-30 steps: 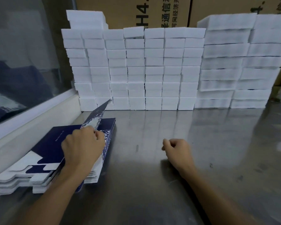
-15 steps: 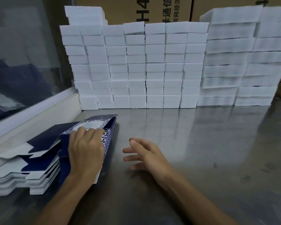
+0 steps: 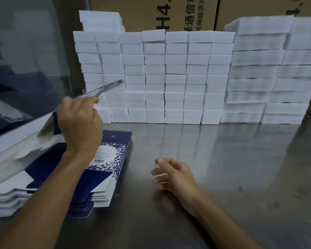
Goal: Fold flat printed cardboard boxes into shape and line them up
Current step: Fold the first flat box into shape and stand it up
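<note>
Blurred flat box (image 3: pixel 99 91) between left fingers (image 3: pixel 95 101)

Readable print
Brown carton (image 3: pixel 151 13) behind: "H4." plus partly cut Chinese characters. Top flat box (image 3: pixel 111 153): barcode, small text illegible.

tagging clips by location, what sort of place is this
Probably a packing station in a small factory or warehouse. A stainless steel table holds a stack of flat printed boxes, rows of stacked white foam blocks line its far edge, and large printed shipping cartons stand behind them.
</note>
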